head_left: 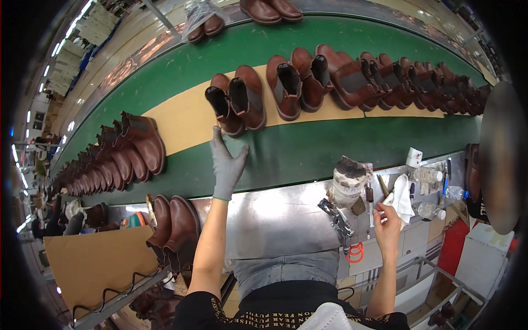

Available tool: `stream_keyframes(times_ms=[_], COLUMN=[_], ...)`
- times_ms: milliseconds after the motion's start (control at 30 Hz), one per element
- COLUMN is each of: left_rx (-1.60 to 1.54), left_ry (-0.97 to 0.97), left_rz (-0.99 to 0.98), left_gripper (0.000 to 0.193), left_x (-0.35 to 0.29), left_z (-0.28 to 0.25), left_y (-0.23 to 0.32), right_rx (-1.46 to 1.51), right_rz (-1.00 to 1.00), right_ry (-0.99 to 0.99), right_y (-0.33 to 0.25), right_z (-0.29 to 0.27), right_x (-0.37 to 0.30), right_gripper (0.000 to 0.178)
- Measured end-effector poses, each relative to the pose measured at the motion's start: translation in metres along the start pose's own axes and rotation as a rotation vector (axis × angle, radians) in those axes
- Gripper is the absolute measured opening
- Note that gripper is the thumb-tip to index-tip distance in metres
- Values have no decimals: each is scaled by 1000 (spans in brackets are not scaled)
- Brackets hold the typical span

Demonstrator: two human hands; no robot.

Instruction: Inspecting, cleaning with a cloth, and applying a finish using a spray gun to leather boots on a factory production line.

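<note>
My left hand (226, 168), in a grey glove, reaches over the green conveyor belt (297, 157). Its thumb is spread away from the fingers, and a fingertip comes up to the heel of a brown ankle boot (222, 113); whether it touches I cannot tell. A matching boot (247, 99) stands beside that one. My bare right hand (388, 226) is over the metal bench edge, its fingers curled in a loose pinch. Anything inside them is too small to make out. Just beyond this hand lie a white cloth (402, 199) and a dark-handled tool (369, 195).
More brown boots (379, 82) line the cardboard strip (184, 118) to the right, others (124, 151) to the left. On the metal bench (275, 220) are a stained white container (348, 184), clear bottles (426, 175) and orange-handled scissors (355, 253). A boot pair (181, 225) stands left of my arm.
</note>
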State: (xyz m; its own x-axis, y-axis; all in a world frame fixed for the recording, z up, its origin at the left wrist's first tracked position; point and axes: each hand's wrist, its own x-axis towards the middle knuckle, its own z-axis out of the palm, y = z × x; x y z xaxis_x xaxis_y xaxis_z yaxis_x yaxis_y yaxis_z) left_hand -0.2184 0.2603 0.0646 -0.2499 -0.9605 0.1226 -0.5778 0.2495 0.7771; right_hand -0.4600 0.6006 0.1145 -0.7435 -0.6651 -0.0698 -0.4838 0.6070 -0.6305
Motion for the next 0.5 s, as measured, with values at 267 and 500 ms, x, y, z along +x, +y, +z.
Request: stream_keyframes(times_ms=[267, 500], left_rx=[499, 493], left_ry=[20, 30], left_rz=[372, 401], left_gripper=[82, 80], left_x=[21, 16], left_z=[2, 9], left_y=[31, 34], right_rx=[-31, -57], right_rz=[1, 17], right_ry=[-5, 32], right_y=[0, 6], right_z=[-4, -2], right_x=[-9, -8], right_gripper=[21, 20])
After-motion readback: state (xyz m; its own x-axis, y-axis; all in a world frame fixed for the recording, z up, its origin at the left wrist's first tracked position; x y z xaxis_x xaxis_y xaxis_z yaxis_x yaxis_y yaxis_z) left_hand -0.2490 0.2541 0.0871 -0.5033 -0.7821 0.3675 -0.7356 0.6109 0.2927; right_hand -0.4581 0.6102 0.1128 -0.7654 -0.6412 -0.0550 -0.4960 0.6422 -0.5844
